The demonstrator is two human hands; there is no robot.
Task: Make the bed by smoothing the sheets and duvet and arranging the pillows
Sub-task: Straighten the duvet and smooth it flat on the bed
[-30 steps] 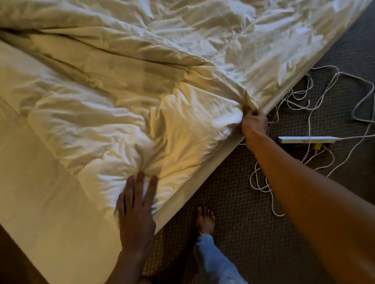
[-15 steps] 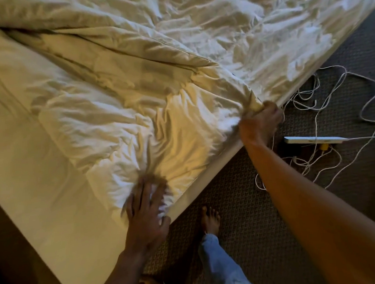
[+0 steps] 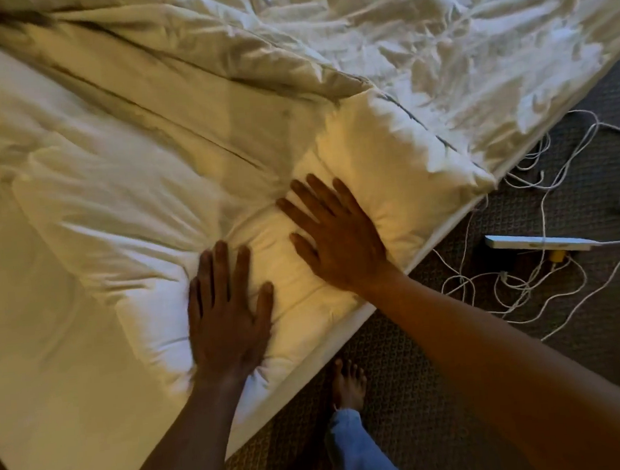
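Note:
A white pillow [image 3: 399, 162] lies along the near edge of the bed, its right corner reaching the mattress edge. My right hand [image 3: 332, 238] presses flat on its middle with fingers spread. My left hand [image 3: 227, 310] presses flat on the pillow's left end, fingers straight. Behind the pillow a wrinkled white duvet [image 3: 415, 36] covers the right part of the bed, its folded edge running diagonally. The bare cream sheet [image 3: 44, 345] shows at the left.
Grey carpet [image 3: 438, 365] lies to the right of the bed. A white power strip [image 3: 537, 246] and tangled white cables [image 3: 525, 286] lie on it. My bare foot [image 3: 348, 382] and jeans leg stand close to the mattress edge.
My right hand let go of the pillow's corner at the bed edge and moved left onto the pillow. Both hands now press flat; the pillow looks flatter and smoother.

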